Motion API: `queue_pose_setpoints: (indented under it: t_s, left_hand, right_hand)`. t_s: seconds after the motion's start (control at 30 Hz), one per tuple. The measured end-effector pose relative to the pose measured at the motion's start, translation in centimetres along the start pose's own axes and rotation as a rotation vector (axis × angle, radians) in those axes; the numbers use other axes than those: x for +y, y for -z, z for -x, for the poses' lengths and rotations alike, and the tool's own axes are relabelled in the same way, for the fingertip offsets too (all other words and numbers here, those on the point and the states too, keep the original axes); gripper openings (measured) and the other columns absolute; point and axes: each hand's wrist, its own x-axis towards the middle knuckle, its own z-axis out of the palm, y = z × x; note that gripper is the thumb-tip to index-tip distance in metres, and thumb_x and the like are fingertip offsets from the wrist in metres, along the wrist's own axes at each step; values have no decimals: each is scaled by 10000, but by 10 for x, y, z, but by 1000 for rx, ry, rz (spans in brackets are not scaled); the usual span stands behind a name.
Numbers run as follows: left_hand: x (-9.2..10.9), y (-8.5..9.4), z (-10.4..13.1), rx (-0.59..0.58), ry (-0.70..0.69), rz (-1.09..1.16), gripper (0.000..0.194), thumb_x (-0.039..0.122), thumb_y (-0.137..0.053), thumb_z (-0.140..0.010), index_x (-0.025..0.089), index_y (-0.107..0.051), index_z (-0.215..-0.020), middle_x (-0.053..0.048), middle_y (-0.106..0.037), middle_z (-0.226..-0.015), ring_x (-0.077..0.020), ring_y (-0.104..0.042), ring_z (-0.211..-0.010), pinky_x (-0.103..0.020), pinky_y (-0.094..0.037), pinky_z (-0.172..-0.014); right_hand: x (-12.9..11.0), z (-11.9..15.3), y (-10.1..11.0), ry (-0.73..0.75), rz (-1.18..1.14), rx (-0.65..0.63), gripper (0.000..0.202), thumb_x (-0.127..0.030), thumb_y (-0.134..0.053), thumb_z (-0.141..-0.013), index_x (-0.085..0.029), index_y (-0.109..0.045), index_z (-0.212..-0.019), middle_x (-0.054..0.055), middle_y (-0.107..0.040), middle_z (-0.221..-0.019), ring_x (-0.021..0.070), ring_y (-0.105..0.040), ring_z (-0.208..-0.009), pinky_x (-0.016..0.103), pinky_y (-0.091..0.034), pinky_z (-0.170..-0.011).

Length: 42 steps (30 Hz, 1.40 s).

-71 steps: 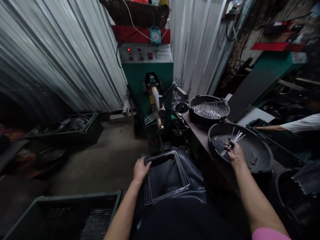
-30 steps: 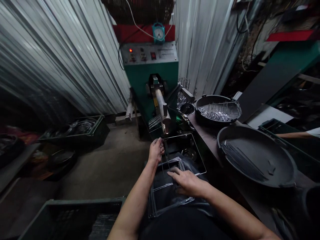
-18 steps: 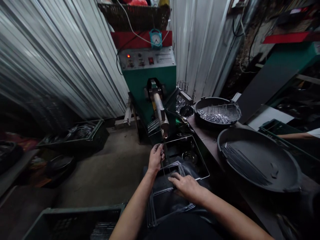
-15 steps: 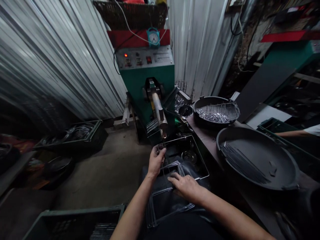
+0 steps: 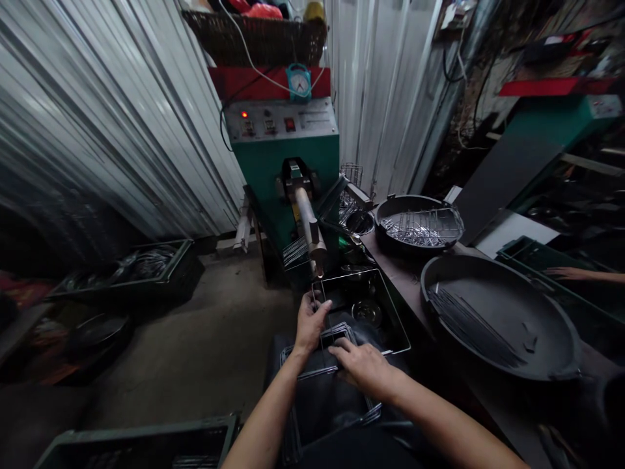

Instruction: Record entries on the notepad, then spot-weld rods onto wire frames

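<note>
A thin rectangular wire frame (image 5: 401,317) stands out to the right below the tip of the green machine (image 5: 312,244). My left hand (image 5: 311,322) pinches the near left part of this frame, together with a thin wire, just under the electrode tip. My right hand (image 5: 364,365) has its fingers pressed together at the lower end of the thin wire. Beneath both hands, several bent wire frames (image 5: 317,373) lie stacked on the dark apron over my lap.
To the right, a round black pan (image 5: 508,286) holds dark rods, and a smaller pan (image 5: 420,231) holds short wires. Green crates stand at left (image 5: 168,273) and lower left (image 5: 146,433). Another person's hand (image 5: 569,273) is at far right.
The whole view has shifted slightly. My left hand has moved a little right and down with the frame, relative to the picture. The other person's hand at far right shows more of its fingers.
</note>
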Motion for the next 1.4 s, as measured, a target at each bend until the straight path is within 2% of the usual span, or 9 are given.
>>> queue_pose_setpoints:
  t_s: [0.3, 0.43, 0.67, 0.8, 1.03, 1.1, 1.2, 1.3, 1.4]
  left_hand:
    - [4, -1, -17, 17, 17, 1, 364, 352, -647, -645, 201, -450, -911, 103, -355, -571, -14, -291, -349, -141, -222, -324]
    - [6, 0, -14, 9, 37, 36, 357, 357, -643, -653, 209, -448, -913, 106, -360, -554, -16, -275, -333, -140, -204, -308]
    - [-3, 10, 12, -185, 174, -4, 313, 455, -549, -718, 166, -504, -832, 82, -412, -462, -48, -363, -350, -163, -282, -357]
    - [-8, 12, 14, -212, 188, 54, 310, 465, -561, -704, 169, -493, -766, 89, -402, -481, -29, -331, -335, -152, -237, -333]
    - [1, 15, 15, -277, 283, 19, 337, 474, -562, -692, 195, -456, -849, 105, -407, -490, -31, -324, -287, -136, -200, -260]
    - [4, 17, 14, -269, 298, 38, 335, 463, -576, -684, 198, -450, -847, 107, -402, -497, -25, -314, -288, -127, -194, -257]
    - [9, 21, 3, -214, 296, 89, 311, 442, -587, -685, 206, -446, -830, 103, -395, -517, -22, -305, -305, -122, -199, -256]
    - [15, 25, -21, -167, 266, 67, 291, 424, -595, -682, 203, -452, -804, 97, -396, -523, -26, -319, -322, -122, -207, -258]
    - [24, 25, -55, -156, 234, 33, 303, 406, -626, -648, 185, -466, -782, 93, -396, -500, -33, -342, -331, -125, -217, -264]
  right_hand:
    - [7, -12, 14, 8, -49, 4, 432, -307, -552, -775, -208, -442, -1181, 80, -526, -1091, 181, -594, -785, 277, -457, -625]
    - [10, -13, 12, 33, -65, 2, 434, -310, -560, -771, -201, -447, -1175, 84, -519, -1109, 196, -584, -846, 279, -460, -647]
    - [12, -13, 9, 42, -54, -8, 445, -289, -571, -760, -197, -441, -1175, 74, -519, -1143, 223, -588, -852, 313, -479, -648]
    - [11, -15, 10, 38, -100, -3, 459, -246, -562, -760, -215, -428, -1198, 71, -517, -1149, 216, -573, -900, 310, -474, -684]
    - [20, -4, 7, 23, -249, 11, 515, -253, -600, -721, -236, -441, -1211, 57, -563, -1088, 197, -564, -922, 279, -447, -737]
    - [31, 4, 3, -29, -300, 53, 390, -216, -571, -742, -225, -516, -1127, 44, -601, -991, 172, -577, -861, 248, -438, -708]
    - [55, 11, -4, -129, -386, 178, 129, -192, -527, -774, -196, -611, -872, 23, -613, -814, 140, -573, -741, 221, -421, -646]
    - [81, 2, -9, -166, -501, 348, 97, -237, -514, -799, -186, -595, -792, 18, -594, -758, 130, -557, -712, 221, -415, -641]
    - [105, -25, -9, -150, -566, 509, 114, -278, -522, -800, -180, -580, -790, 21, -586, -755, 132, -551, -710, 231, -414, -649]
